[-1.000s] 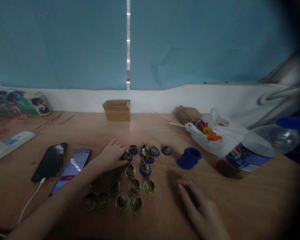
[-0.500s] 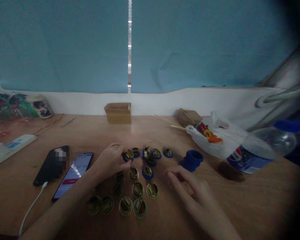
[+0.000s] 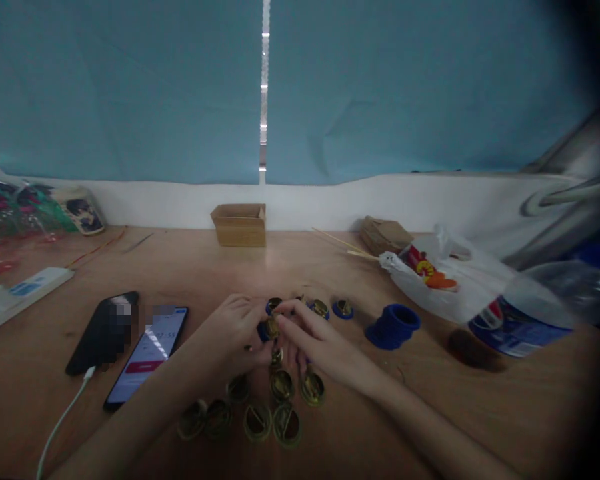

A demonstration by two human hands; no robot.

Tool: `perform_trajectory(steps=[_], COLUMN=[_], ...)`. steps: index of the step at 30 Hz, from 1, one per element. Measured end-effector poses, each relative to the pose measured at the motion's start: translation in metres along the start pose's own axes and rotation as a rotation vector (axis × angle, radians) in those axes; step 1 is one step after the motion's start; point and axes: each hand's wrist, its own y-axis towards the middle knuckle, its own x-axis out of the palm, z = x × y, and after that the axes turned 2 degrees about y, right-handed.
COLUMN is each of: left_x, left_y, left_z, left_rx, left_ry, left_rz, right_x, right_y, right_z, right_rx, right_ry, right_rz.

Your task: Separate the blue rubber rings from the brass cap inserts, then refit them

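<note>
Between my two hands is a round pin badge point(image 3: 270, 328), gold-coloured on its back, with a blue ring at its edge. My left hand point(image 3: 237, 333) grips it from the left, fingers bent round it. My right hand point(image 3: 320, 343) meets it from the right, thumb and forefinger closed at its rim. The fingers hide part of the badge. Several gold-backed badges with pin bars, such as a near badge point(image 3: 287, 425), lie face down below my hands. Beyond them, blue-ringed badges, including a right-hand one point(image 3: 343, 308), lie on the table.
To the right stand stacked blue rings point(image 3: 393, 327), a white plastic bag point(image 3: 460, 287) and a blurred bottle point(image 3: 523, 320). On the left lie a dark phone point(image 3: 105, 333), a lit phone point(image 3: 147, 357) and a power strip point(image 3: 25, 297). A small cardboard box point(image 3: 240, 227) stands by the wall.
My right hand has moved left from beside the blue rings to the badge at my left hand. My left hand has shifted slightly right, with the badge and blue ring now between both hands.
</note>
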Motion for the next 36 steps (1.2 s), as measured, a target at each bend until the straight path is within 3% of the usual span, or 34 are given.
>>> perform_trajectory(steps=[3,5,10,13,17,20,27,36], left_x=[-0.007,-0.009,-0.002,0.010,0.027,0.034,0.047,0.047], left_y=[-0.003,-0.003,0.001,0.002,0.003,0.003,-0.003,-0.007], left_z=[0.012,0.019,0.029,0.031,0.031,0.034,0.036,0.036], left_rx=[0.093,0.095,-0.255,-0.381,-0.420,-0.376,-0.414,-0.430], left_ry=[0.003,-0.040,-0.369,-0.622,-0.856,-0.950,-1.053,-0.997], left_rz=[0.068,0.114,0.069,0.075,0.053,0.052,0.099,0.126], right_x=[0.002,0.000,-0.012,-0.018,-0.022,-0.023,-0.021,-0.013], right_y=[-0.005,-0.008,-0.012,-0.015,-0.021,-0.025,-0.036,-0.040], right_z=[0.003,0.002,0.001,0.006,0.017,0.024,0.034,0.039], right_rx=[0.017,-0.026,-0.159,-0.172,-0.221,-0.357,-0.661,-0.689], right_ry=[0.286,0.359,0.378,0.361,0.176,-0.089,-0.503,-0.529], right_rz=[-0.081,-0.091,0.005,0.066,0.252,0.401,0.555,0.624])
